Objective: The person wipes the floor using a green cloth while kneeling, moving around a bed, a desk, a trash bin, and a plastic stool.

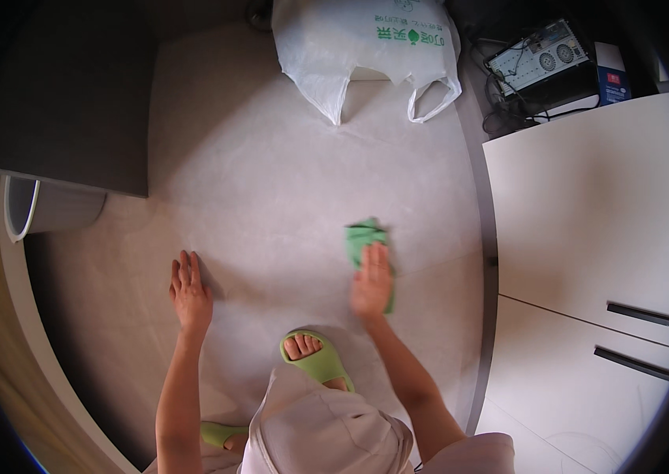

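Observation:
My right hand (372,287) lies blurred on a green cloth (364,232), fingers stretched forward, with the cloth between the palm and the grey floor (287,201). Part of the cloth sticks out ahead of the fingertips, and a strip of it shows along the hand's right side. Over to the left, my left hand (190,299) holds nothing. Its fingers are extended and slightly apart, and a shadow falls on the floor beside it; whether it touches the floor I cannot tell. A foot in a green slide sandal (324,361) rests between my forearms.
A white plastic bag (364,41) with green print stands ahead. White cabinets (571,201) with black handles line the right. Beyond them sit an open electronic unit (539,59), cables and a blue box (613,83). At left are a dark panel (68,89) and a grey bin (65,206).

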`<control>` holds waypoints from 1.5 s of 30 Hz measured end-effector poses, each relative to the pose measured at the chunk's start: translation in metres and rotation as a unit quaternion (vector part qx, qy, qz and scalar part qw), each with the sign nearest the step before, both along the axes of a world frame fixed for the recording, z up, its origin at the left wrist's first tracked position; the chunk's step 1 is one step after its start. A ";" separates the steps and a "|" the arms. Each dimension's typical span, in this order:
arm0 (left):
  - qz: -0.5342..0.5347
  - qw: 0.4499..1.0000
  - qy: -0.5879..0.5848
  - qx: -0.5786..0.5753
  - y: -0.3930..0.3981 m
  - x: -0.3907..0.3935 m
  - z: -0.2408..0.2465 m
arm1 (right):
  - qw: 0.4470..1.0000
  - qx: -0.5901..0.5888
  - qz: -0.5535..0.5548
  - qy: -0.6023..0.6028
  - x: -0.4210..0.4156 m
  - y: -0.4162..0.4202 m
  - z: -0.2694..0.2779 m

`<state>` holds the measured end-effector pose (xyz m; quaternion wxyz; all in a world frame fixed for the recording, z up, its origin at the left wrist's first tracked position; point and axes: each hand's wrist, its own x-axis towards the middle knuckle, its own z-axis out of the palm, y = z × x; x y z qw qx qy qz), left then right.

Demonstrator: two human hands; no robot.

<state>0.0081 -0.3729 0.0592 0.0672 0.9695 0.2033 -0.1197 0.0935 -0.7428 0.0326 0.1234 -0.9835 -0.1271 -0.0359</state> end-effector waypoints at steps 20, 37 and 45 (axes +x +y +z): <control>-0.019 0.999 -0.027 0.006 0.000 0.000 0.001 | 0.993 0.055 -0.066 -0.078 0.002 -0.068 0.000; -0.029 0.999 -0.017 0.002 0.006 -0.001 0.000 | 0.994 0.088 0.030 -0.063 -0.012 -0.044 0.010; -0.024 0.999 -0.034 -0.001 0.004 0.001 -0.001 | 0.992 0.090 -0.019 -0.091 -0.014 -0.029 0.007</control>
